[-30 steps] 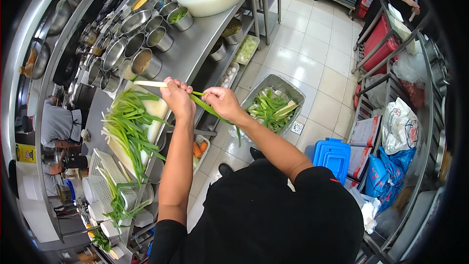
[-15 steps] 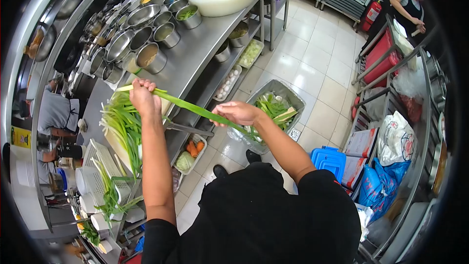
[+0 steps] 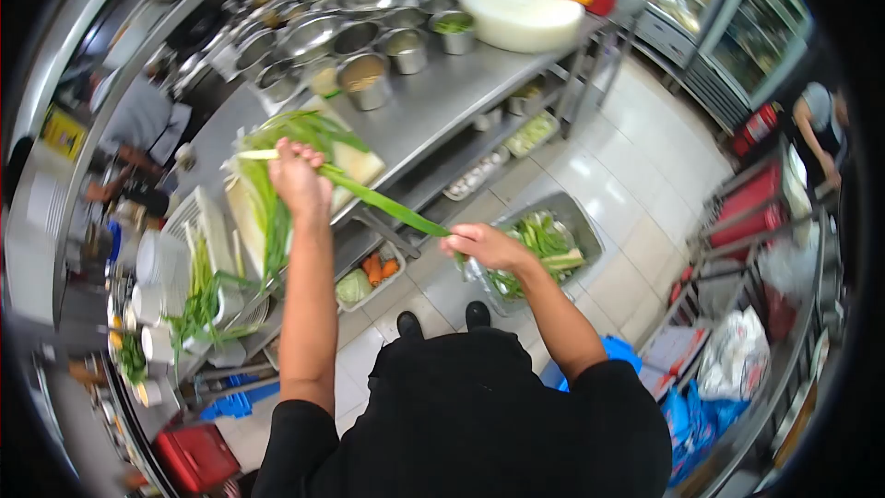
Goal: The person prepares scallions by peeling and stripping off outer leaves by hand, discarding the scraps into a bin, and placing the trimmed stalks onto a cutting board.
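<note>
A long leek (image 3: 392,207) with a pale end and a flat green leaf stretches between my hands. My left hand (image 3: 302,177) is closed around it near the pale end, above the front of the steel counter. Its leaf end is pinched in my right hand (image 3: 485,247), and a short bit hangs below the fingers. Behind my left hand, a heap of leeks (image 3: 318,127) lies on a pale cutting board (image 3: 362,164). Beyond my right hand, a grey bin (image 3: 590,267) on the floor holds green trimmings (image 3: 544,238).
Several steel pots (image 3: 406,52) and a thick white round block (image 3: 516,17) with a knife stand on the counter. Baskets (image 3: 217,207) are at left. Carrots (image 3: 380,267) and cabbage (image 3: 354,290) sit below. Co-workers (image 3: 138,115) (image 3: 820,134) are at both sides.
My right hand has closed on the leaf end; its fingers were looser before. The leek remains in my left hand. The view has turned, shifting the counter rightward.
</note>
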`<state>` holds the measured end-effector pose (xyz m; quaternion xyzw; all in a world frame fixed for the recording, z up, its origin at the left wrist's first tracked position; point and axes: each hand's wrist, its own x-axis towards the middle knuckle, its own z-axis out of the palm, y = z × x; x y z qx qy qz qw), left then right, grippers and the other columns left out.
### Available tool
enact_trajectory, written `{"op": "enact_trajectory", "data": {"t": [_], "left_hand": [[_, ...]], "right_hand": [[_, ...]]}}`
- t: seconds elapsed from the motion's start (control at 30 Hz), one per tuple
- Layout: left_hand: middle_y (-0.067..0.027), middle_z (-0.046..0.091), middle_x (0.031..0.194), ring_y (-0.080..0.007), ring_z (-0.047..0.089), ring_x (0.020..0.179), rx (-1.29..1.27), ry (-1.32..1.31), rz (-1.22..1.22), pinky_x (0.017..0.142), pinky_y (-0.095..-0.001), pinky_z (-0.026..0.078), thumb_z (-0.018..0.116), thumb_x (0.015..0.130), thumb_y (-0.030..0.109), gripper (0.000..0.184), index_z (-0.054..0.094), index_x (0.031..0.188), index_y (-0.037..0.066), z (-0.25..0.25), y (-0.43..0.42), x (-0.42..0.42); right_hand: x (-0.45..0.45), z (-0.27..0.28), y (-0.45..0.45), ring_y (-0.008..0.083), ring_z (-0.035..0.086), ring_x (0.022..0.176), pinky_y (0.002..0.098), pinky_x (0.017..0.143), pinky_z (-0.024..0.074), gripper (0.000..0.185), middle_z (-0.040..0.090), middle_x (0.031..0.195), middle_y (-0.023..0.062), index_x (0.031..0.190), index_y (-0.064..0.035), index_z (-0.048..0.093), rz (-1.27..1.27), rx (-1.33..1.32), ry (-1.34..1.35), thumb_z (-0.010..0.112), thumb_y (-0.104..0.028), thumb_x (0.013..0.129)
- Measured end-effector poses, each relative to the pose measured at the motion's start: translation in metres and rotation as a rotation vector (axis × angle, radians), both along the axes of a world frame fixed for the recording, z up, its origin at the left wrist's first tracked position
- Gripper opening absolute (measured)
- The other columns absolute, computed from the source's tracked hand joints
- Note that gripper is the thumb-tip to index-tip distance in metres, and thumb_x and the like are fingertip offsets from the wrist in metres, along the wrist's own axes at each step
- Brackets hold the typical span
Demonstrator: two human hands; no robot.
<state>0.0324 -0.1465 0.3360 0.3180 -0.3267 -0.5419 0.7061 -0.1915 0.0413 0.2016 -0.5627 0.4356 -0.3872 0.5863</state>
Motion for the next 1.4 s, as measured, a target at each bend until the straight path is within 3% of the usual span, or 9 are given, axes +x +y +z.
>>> {"op": "enact_trajectory", "data": {"t": [0.3, 0.5, 0.9, 0.97, 1.07, 1.17, 1.23, 1.33, 1.4], "left_hand": [[-0.0008, 0.042, 0.072, -0.0091, 0.04, 0.055, 0.021, 0.161, 0.117, 0.043, -0.0228, 0.034, 0.043, 0.096, 0.018, 0.009, 0.041, 0.096, 0.009, 0.012, 0.029, 0.05], [-0.0007, 0.042, 0.072, -0.0091, 0.04, 0.056, 0.066, 0.165, 0.181, 0.043, -0.0226, 0.033, 0.042, 0.095, 0.017, 0.009, 0.04, 0.094, 0.009, 0.006, 0.037, 0.081], [-0.0013, 0.04, 0.072, -0.0091, 0.038, 0.053, 0.048, 0.154, 0.336, 0.04, -0.0227, 0.03, 0.041, 0.096, 0.019, 0.01, 0.039, 0.095, 0.009, -0.001, 0.035, 0.107], [-0.0013, 0.04, 0.072, -0.0087, 0.038, 0.052, 0.019, 0.121, 0.339, 0.04, -0.0223, 0.03, 0.041, 0.096, 0.02, 0.012, 0.04, 0.094, 0.009, 0.014, 0.028, 0.123], [-0.0023, 0.043, 0.073, -0.0087, 0.04, 0.053, 0.007, -0.054, 0.195, 0.04, -0.0213, 0.032, 0.042, 0.096, 0.019, 0.011, 0.04, 0.094, 0.008, 0.035, 0.014, 0.155], [-0.0029, 0.044, 0.073, -0.0098, 0.041, 0.053, 0.147, -0.141, 0.108, 0.04, -0.0215, 0.032, 0.041, 0.096, 0.018, 0.01, 0.04, 0.095, 0.008, 0.048, -0.012, 0.186], [-0.0043, 0.045, 0.073, -0.0111, 0.043, 0.053, 0.162, -0.23, 0.093, 0.041, -0.0223, 0.033, 0.041, 0.095, 0.015, 0.008, 0.039, 0.096, 0.007, 0.046, -0.033, 0.206], [-0.0069, 0.047, 0.071, -0.0129, 0.046, 0.054, 0.258, -0.439, -0.006, 0.04, -0.0261, 0.036, 0.04, 0.091, 0.009, 0.006, 0.04, 0.095, 0.004, 0.027, -0.072, 0.23], [-0.0072, 0.047, 0.07, -0.0132, 0.046, 0.053, 0.287, -0.429, 0.0, 0.04, -0.0263, 0.036, 0.04, 0.091, 0.008, 0.007, 0.041, 0.094, 0.002, 0.01, -0.095, 0.238]], "right_hand": [[0.048, 0.024, 0.008, 0.0057, 0.047, 0.069, 0.0216, 0.064, 0.042, 0.028, 0.054, 0.08, -0.0027, 0.107, -0.0025, 0.059, -0.13, 0.068, -0.068, 0.051, -0.026, 0.095], [0.071, 0.021, 0.002, 0.0055, 0.044, 0.066, 0.0209, 0.06, 0.0373, 0.025, 0.049, 0.071, -0.0041, 0.086, -0.0037, 0.058, -0.064, -0.11, 0.117, 0.051, -0.026, 0.094], [0.086, -0.012, -0.008, 0.0037, 0.041, 0.062, 0.0198, 0.058, 0.035, 0.02, 0.049, 0.072, -0.003, 0.085, -0.006, 0.054, -0.595, 0.026, -0.698, 0.051, -0.023, 0.095], [0.055, -0.036, -0.014, 0.0049, 0.042, 0.063, 0.0203, 0.059, 0.0348, 0.017, 0.047, 0.072, -0.0039, 0.094, -0.007, 0.057, -0.898, 0.002, -0.477, 0.054, -0.024, 0.094], [0.001, -0.093, -0.015, 0.0164, 0.053, 0.083, 0.0286, 0.076, 0.0429, 0.031, 0.057, 0.09, 0.0082, 0.105, -0.0017, 0.058, -1.071, -0.152, 0.225, 0.055, -0.029, 0.092], [-0.057, -0.165, 0.003, 0.0347, 0.047, 0.116, 0.043, 0.095, 0.0411, 0.043, 0.052, 0.122, 0.0236, 0.117, 0.003, 0.053, -0.762, -0.221, 1.159, 0.058, -0.028, 0.089], [-0.049, -0.129, 0.017, 0.0407, 0.039, 0.123, 0.0459, 0.098, 0.0384, 0.055, 0.042, 0.132, 0.0257, 0.129, -0.0005, 0.046, -0.747, 0.388, 1.351, 0.06, -0.032, 0.086], [-0.081, -0.168, 0.031, 0.0437, 0.04, 0.122, 0.047, 0.097, 0.0398, 0.061, 0.036, 0.137, 0.0257, 0.135, -0.0034, 0.04, -0.866, 0.465, 1.28, 0.061, -0.03, 0.085], [-0.084, -0.173, 0.03, 0.0441, 0.046, 0.116, 0.0469, 0.094, 0.0416, 0.054, 0.045, 0.129, 0.0274, 0.128, -0.0005, 0.047, -0.917, 0.333, 1.166, 0.062, -0.027, 0.084]]}}
